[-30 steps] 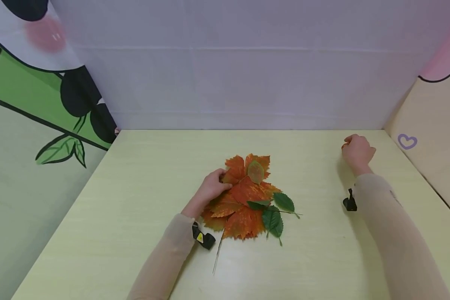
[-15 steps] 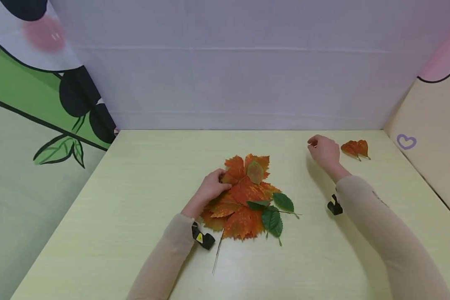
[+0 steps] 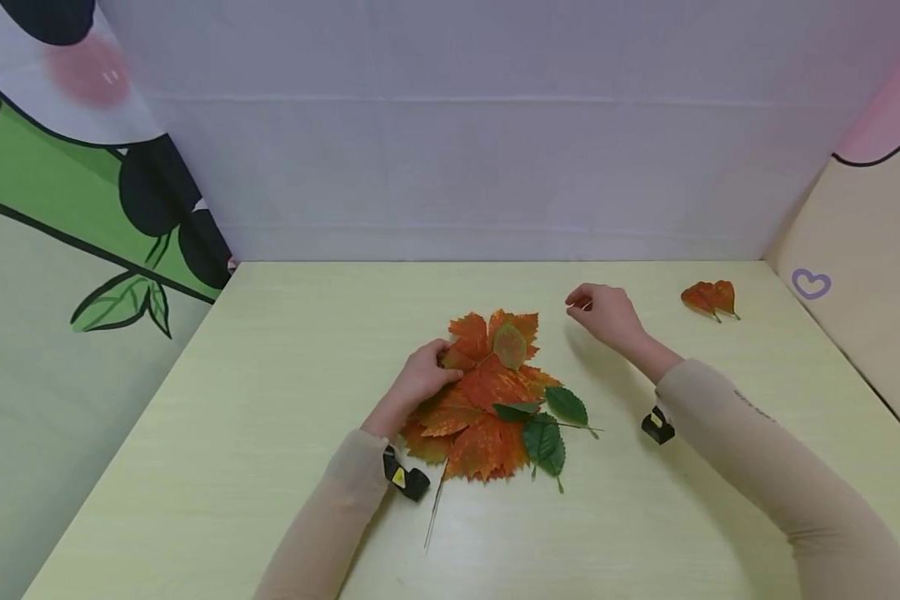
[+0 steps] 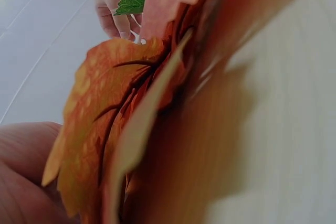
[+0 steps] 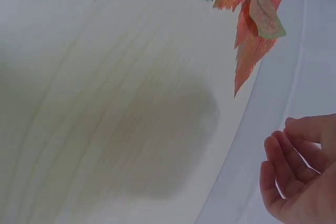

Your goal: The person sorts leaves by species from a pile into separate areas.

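A bunch of artificial orange maple leaves (image 3: 487, 446) lies near the middle of the table. My left hand (image 3: 422, 372) grips its left edge, thumb on top; its other fingers are partly hidden by leaf. In the left wrist view, the orange leaves (image 4: 113, 93) rise beside the hand, dark veins showing. A small green-and-orange leaf (image 3: 509, 346) lies on top of the bunch, and several green leaves (image 3: 567, 405) overlap its right side. My right hand (image 3: 607, 315) hovers to the right of the bunch, fingers loosely bent and holding nothing, as the right wrist view also shows.
Two small orange-brown leaves (image 3: 708, 297) lie side by side at the table's far right. Thin stems (image 3: 435, 510) stick out below the bunch toward me. A pale cloth wall (image 3: 495, 167) stands along the table's back edge, with printed panels at both sides.
My right hand has let go of the small orange-brown leaves at the far right and moved left toward the bunch. My left hand has stayed in place on the maple leaves.
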Available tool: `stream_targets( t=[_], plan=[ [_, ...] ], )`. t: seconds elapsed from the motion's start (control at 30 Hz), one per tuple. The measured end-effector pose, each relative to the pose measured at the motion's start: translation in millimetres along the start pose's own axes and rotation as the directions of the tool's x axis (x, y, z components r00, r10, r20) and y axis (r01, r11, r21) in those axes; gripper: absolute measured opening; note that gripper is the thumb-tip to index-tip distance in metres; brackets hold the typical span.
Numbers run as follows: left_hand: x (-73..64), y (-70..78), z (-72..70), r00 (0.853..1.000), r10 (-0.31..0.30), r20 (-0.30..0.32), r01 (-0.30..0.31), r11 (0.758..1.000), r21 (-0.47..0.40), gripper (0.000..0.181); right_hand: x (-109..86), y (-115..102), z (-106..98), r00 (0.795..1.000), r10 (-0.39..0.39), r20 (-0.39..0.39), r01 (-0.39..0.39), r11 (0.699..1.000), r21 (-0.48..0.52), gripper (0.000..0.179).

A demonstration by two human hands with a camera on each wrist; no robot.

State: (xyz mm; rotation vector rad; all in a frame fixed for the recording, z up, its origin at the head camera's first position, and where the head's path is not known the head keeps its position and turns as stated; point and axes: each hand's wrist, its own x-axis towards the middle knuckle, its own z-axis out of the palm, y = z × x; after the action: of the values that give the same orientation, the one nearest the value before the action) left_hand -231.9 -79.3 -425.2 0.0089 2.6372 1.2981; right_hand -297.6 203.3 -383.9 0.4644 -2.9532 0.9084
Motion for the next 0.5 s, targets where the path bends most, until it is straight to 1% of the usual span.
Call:
stream_targets(
  t=[0.13,0.3,0.4,0.5],
  plan=[
    [0.4,-0.6,0.9,1.000,0.005,0.000,-0.005,1.000,0.002,0.041,-4.8,-14,7,0.998,-0.060,0.031,0.060,0.998,0.012,0.022],
    [0.6,-0.6,1.6,1.000,0.009,-0.003,-0.009,1.000,-0.007,0.041,-11.8,-34,13,0.988,-0.140,0.067,0.138,0.990,0.036,0.020],
    [1.0,-0.7,1.6,1.000,0.012,-0.003,-0.012,1.000,-0.011,0.041,-13.8,-43,16,0.982,-0.163,0.096,0.161,0.986,0.034,0.020],
    [1.6,-0.7,1.8,1.000,0.016,-0.001,-0.016,1.000,-0.010,0.040,-14.3,-49,22,0.974,-0.176,0.144,0.177,0.984,0.009,0.020]
  ],
)
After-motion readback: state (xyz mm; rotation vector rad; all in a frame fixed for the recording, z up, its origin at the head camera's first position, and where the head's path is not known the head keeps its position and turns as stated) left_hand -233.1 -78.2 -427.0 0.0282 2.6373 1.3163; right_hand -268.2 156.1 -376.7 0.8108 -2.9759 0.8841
